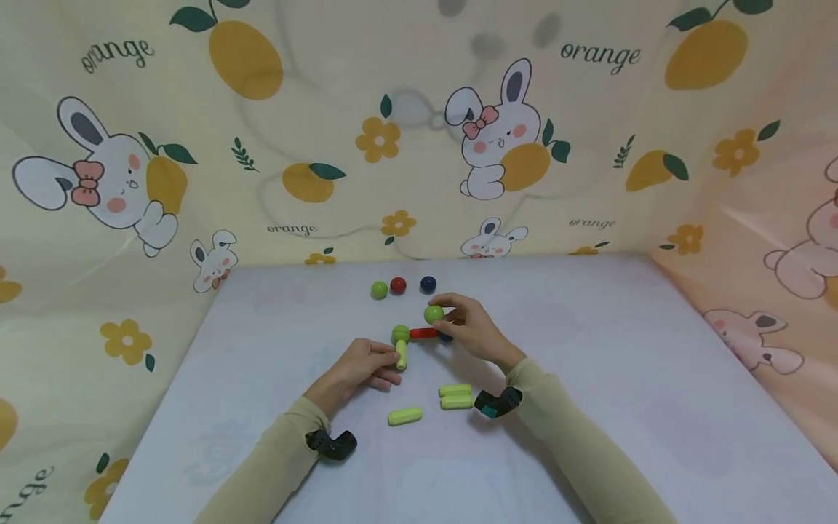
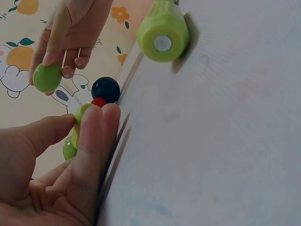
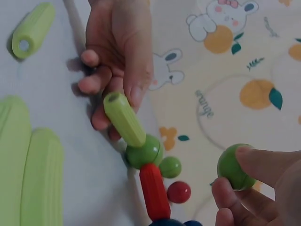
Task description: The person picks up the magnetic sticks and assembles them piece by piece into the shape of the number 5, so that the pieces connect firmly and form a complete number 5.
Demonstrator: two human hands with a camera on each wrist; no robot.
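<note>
Between its thumb and fingers my left hand pinches a light green stick, whose far end joins a green ball. From that ball a red stick runs right to a dark blue ball, partly covered by my right hand in the head view. My right hand pinches a separate green ball by its fingertips, above the joined pieces. The right wrist view shows this ball apart from the red stick, and a hole in the light green stick's near end.
Loose green, red and dark blue balls lie at the back of the white table. Nearer the front are a light green stick and two more side by side. A printed cloth stands behind.
</note>
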